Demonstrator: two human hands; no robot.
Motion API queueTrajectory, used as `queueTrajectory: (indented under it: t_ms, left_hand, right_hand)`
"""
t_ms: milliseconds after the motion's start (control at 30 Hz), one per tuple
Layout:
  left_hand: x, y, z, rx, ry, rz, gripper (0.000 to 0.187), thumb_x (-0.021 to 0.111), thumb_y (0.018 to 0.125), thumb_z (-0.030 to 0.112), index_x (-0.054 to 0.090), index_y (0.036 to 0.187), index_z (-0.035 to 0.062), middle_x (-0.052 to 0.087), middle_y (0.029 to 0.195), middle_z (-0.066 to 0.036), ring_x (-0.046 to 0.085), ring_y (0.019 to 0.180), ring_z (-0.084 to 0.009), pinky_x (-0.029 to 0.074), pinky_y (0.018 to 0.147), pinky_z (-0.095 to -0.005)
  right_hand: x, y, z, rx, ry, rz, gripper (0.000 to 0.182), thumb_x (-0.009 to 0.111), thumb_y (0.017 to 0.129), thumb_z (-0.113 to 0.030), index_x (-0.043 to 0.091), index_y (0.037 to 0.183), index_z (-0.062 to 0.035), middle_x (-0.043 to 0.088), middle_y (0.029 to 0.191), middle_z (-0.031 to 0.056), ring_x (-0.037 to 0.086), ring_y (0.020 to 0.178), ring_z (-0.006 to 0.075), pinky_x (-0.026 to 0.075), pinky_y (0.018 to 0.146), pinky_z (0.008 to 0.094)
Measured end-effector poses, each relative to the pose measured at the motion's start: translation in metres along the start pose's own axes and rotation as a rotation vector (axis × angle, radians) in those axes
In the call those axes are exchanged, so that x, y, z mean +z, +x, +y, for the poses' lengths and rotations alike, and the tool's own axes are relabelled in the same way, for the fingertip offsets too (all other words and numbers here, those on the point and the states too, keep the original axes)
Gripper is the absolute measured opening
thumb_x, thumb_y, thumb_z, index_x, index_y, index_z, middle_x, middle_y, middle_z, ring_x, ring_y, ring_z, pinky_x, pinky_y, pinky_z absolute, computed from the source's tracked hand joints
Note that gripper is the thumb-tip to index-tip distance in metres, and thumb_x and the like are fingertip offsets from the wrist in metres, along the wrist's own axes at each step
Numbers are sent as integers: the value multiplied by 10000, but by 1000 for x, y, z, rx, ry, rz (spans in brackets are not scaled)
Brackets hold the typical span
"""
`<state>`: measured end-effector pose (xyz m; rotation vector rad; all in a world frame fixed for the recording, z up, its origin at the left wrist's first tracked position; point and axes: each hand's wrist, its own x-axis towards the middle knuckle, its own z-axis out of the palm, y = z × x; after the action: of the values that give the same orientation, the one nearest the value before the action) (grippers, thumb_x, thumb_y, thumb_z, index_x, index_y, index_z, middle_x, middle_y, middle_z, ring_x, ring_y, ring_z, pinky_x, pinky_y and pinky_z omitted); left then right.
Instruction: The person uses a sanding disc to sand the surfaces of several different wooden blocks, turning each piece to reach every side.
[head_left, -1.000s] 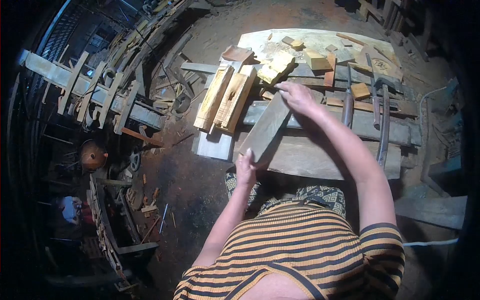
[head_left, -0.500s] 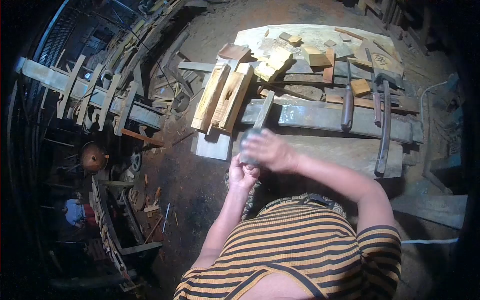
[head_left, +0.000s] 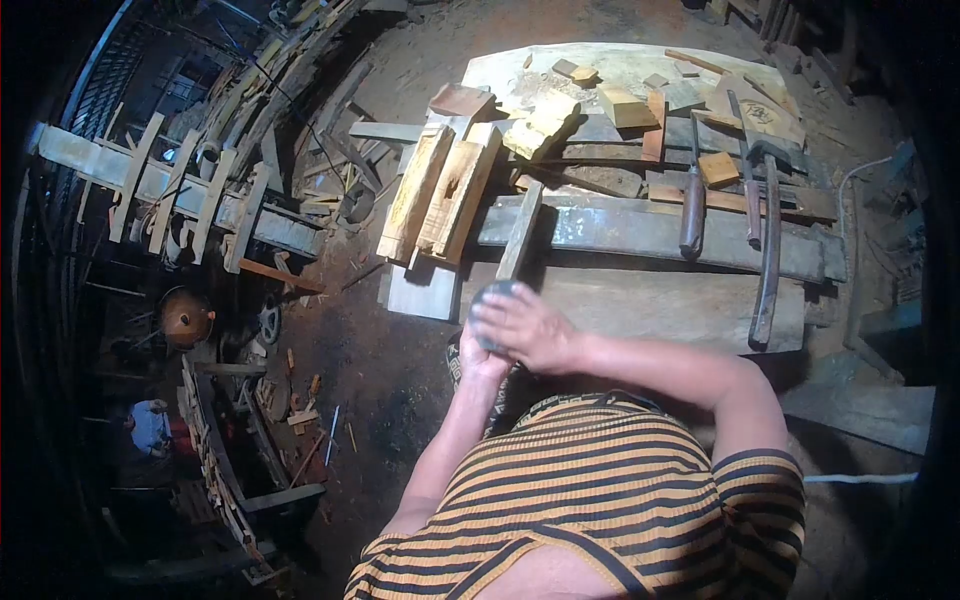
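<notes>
My right hand (head_left: 530, 328) is wrapped over a dark rounded object (head_left: 494, 308), its fingers across the top. Below and to the left, my left hand (head_left: 478, 362) is closed around the near end of the same bundle, mostly hidden by the other hand. A long narrow wooden piece (head_left: 520, 232) sticks out beyond the dark object, toward the metal-faced beam on the bench. Left of this piece, two light wooden blocks (head_left: 461, 195) lie side by side. A yellow wood piece (head_left: 542, 126) rests behind them.
Chisel-like tools with wooden handles (head_left: 693, 212) and a long curved-handled tool (head_left: 768, 250) lie on the bench plank (head_left: 640, 300) at right. A round brown pot (head_left: 187, 318) and wooden frames stand at left. A person in a light top (head_left: 151, 428) is at far left.
My right hand and the dark object have moved slightly down and nearer my body. The long narrow piece shows more of its length.
</notes>
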<state>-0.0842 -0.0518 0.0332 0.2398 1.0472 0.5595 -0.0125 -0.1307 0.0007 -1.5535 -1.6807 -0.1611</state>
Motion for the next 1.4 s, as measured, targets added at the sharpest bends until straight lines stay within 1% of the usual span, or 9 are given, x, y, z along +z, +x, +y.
queueTrajectory:
  t_ms: [67,133,300,600,767,867,967,1200,1400]
  left_hand:
    - [-30,27,10,-59,-22,-59,215,531,884,294,606,980,116,571,733,-48,505,519,-143,412,444,-287]
    - [-78,74,19,-307,-136,-700,265,522,893,308,588,1062,115,590,900,-68,531,541,-166,473,486,-321]
    - [-46,25,14,349,615,-457,439,580,867,192,414,1259,86,588,924,-48,529,484,-126,427,391,-238]
    - [-45,14,15,353,703,-510,583,606,812,99,353,1336,86,573,934,-45,559,610,-107,483,483,-247]
    - [-49,14,19,344,831,-513,656,612,785,74,306,1365,85,557,1013,-71,596,737,-138,497,529,-246]
    - [-47,11,16,335,857,-472,669,597,791,60,276,1378,80,549,1049,-87,611,761,-150,503,530,-252]
    - [-39,1,12,352,735,-503,665,580,793,36,267,1378,82,555,1078,-94,619,819,-169,554,595,-302]
    - [-41,11,23,362,748,-557,575,585,767,5,360,1294,43,571,1073,-83,613,853,-154,576,656,-303]
    - [-39,11,21,880,1037,-557,457,552,737,-85,519,1182,16,595,1000,-46,567,926,-114,466,781,-236]
  right_hand:
    - [-5,-6,9,-46,48,-71,462,597,738,-140,563,1199,-154,518,1305,84,451,1244,247,304,1053,479]
    - [-12,5,40,-89,-137,13,455,607,740,-150,576,1193,-153,515,1312,92,451,1248,252,303,1052,474]
    - [-57,20,128,630,-53,-51,234,496,837,-167,622,1017,-86,588,1170,103,497,1155,289,359,992,442]
    - [-25,-7,25,146,-14,-138,307,540,861,-254,585,1132,-117,524,1270,120,422,1249,278,264,1058,488]
    - [-43,22,76,313,19,-353,275,510,873,-240,622,1104,-140,557,1247,82,464,1216,253,344,1020,401]
    - [-13,13,134,241,-281,224,235,517,832,-223,627,1010,-115,593,1071,102,520,1062,301,392,910,438]
    - [-41,39,93,508,-114,-269,276,494,884,-263,622,1097,-144,563,1205,127,483,1160,313,362,978,434]
    - [-17,0,47,42,-35,-72,317,525,890,-244,573,1185,-139,494,1313,130,421,1264,270,304,1055,458]
    - [-73,8,116,680,-31,324,312,487,921,-226,594,1187,-104,506,1314,136,439,1250,291,317,1061,385]
